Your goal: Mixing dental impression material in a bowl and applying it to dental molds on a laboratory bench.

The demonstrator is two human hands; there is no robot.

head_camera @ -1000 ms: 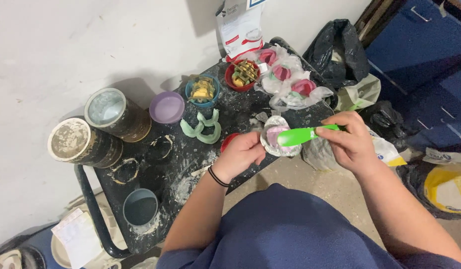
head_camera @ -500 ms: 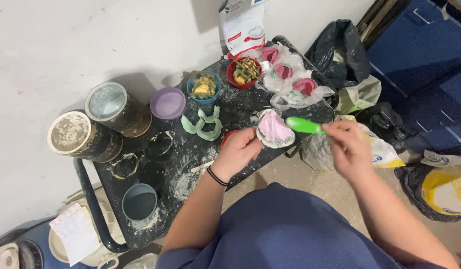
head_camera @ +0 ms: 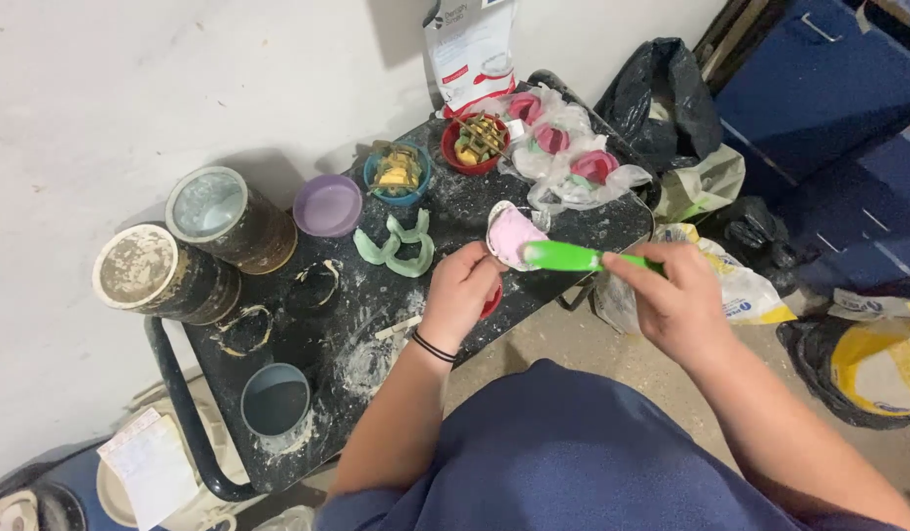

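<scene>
My left hand [head_camera: 462, 292] holds a small flexible bowl [head_camera: 511, 236] with pink paste inside, tilted toward me over the black cart top [head_camera: 366, 305]. My right hand [head_camera: 677, 298] grips a green spatula [head_camera: 573, 259], and its blade lies in the pink paste. A red bowl [head_camera: 491, 298] peeks out from under my left hand. Pale green curved trays [head_camera: 396, 246] lie just left of the bowl.
On the cart stand two crusted cans [head_camera: 229, 216] [head_camera: 160, 273], a purple lid [head_camera: 328, 206], a blue bowl [head_camera: 398, 172], a red bowl [head_camera: 476, 143], pink casts in plastic [head_camera: 563, 147] and a grey cup [head_camera: 276, 400]. A pouch [head_camera: 469, 49] leans on the wall; bags [head_camera: 661, 98] sit right.
The bowl has tipped to show its pink paste, and the spatula blade has swung into it. Both hands have shifted slightly left over the cart.
</scene>
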